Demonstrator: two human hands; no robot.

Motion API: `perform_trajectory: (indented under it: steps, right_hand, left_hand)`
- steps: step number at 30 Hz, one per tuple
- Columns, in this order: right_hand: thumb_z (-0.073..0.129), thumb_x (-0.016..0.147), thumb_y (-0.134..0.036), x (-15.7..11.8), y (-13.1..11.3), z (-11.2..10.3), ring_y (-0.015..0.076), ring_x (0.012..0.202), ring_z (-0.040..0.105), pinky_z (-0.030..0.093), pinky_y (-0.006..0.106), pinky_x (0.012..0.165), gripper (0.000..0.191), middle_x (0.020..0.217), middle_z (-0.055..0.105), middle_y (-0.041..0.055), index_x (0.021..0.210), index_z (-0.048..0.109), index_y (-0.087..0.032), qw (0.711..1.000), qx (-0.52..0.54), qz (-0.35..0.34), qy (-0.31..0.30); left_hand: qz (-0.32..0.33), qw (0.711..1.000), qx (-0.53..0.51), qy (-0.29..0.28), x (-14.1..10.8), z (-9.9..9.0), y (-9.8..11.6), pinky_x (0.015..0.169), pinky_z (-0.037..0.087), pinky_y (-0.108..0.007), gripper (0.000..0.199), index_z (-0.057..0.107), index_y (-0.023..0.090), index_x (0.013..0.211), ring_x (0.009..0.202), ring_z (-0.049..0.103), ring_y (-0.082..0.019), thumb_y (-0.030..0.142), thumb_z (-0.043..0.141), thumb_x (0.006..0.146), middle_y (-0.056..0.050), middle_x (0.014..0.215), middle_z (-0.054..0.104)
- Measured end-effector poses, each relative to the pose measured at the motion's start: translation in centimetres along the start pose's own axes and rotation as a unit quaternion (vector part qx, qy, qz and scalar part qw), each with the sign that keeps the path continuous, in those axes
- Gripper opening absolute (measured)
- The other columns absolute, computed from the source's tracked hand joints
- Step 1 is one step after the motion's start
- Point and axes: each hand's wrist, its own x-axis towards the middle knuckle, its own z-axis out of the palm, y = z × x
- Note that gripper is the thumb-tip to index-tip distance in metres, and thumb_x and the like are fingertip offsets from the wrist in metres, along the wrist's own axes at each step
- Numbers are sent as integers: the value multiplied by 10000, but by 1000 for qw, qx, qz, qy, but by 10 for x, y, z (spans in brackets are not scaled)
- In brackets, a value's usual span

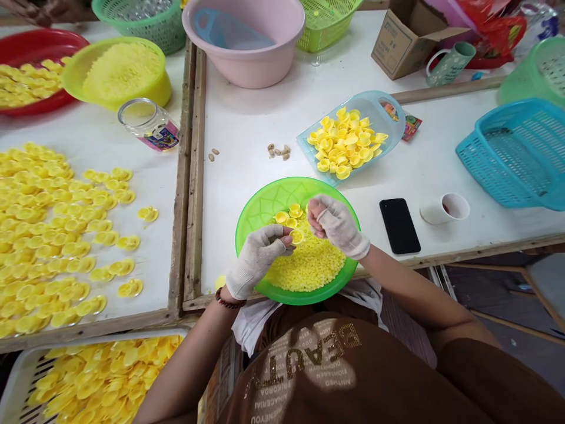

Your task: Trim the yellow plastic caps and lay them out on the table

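Observation:
My left hand (260, 256), in a white fingerless glove, pinches a small yellow plastic cup-shaped piece (297, 237) by its edge. It hangs over a bright green bowl (251, 203) filled with small pale-yellow beads (304, 265). My right hand (335, 224), gloved the same way, is over the bowl's right side with its fingers curled together; what they hold, if anything, is hidden. A few yellow cup pieces (295, 210) lie on the beads between the hands. Just behind the bowl, a translucent blue scoop (375, 109) carries a heap of similar yellow cups (346, 141).
Many yellow pieces (39, 235) cover the left table, beyond a raised wooden strip (180, 176). A clear jar (150, 126) and a yellow bowl (163, 88) stand there. To my right are a phone (399, 225), a paper cup (435, 211) and a blue basket (507, 171). A pink basin (251, 65) stands behind.

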Motion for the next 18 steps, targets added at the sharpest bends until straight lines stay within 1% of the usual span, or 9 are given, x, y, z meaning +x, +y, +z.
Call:
perform_trajectory:
  steps: [1,2,4,6,8,10,12,15,18]
  right_hand:
    - [564,996,-562,-4,4,-5,104,500,403,325,276,509,401,595,446,-61,774,477,-239,995,-94,-14,-31]
    - [566,1008,-490,-8,9,-10,123,550,452,367,294,560,346,625,492,-41,782,504,-235,978,-194,-27,-66]
    - [563,1003,-361,-15,20,-19,173,667,544,428,341,669,228,719,587,6,815,557,-232,918,-370,-39,-135]
    - [545,993,-294,-18,31,-25,221,755,603,464,383,731,162,810,654,47,849,595,-238,861,-473,-43,-182]
    - [526,994,-260,-17,38,-27,248,828,640,492,410,781,156,883,697,69,872,621,-246,830,-511,-67,-211]
    - [510,1002,-240,-13,36,-25,254,873,659,508,422,827,175,912,722,72,890,644,-242,822,-510,-115,-224]
    - [496,1016,-242,-10,26,-18,244,893,670,523,414,845,193,929,738,72,927,666,-228,834,-484,-163,-211]
    - [480,1041,-293,-6,5,-1,223,900,685,546,378,832,228,970,754,73,1003,691,-216,860,-433,-210,-172]
    - [486,1049,-372,-4,-10,15,233,892,696,559,377,816,269,982,761,79,1066,718,-237,854,-446,-219,-157]
  left_hand:
    - [16,1000,16,15,-1,-3,2,782,623,-327,339,743,152,970,754,704,-177,412,836,773,-42,855,727]
    - [32,998,35,30,-3,-7,6,774,616,-320,322,747,152,979,757,704,-178,403,820,792,-46,862,731]
    - [60,994,61,64,-7,-21,15,758,605,-306,294,753,149,990,762,707,-179,384,794,818,-55,869,741]
    - [78,989,62,106,-13,-41,25,763,606,-307,289,753,144,983,783,717,-186,382,788,822,-66,892,754]
    - [95,982,52,153,-21,-62,35,783,616,-321,309,754,144,988,813,729,-196,400,793,822,-77,936,769]
    - [107,975,48,186,-29,-78,40,800,624,-336,334,762,148,1010,829,734,-202,423,799,825,-82,952,777]
    - [106,975,53,185,-35,-82,39,806,628,-345,357,776,149,1026,823,734,-205,444,807,827,-83,943,782]
    - [72,987,60,129,-35,-69,30,773,625,-339,378,797,139,1012,765,719,-200,451,837,802,-80,883,777]
    - [43,996,52,53,-26,-47,17,717,612,-309,356,802,146,971,712,703,-186,429,866,766,-61,824,760]
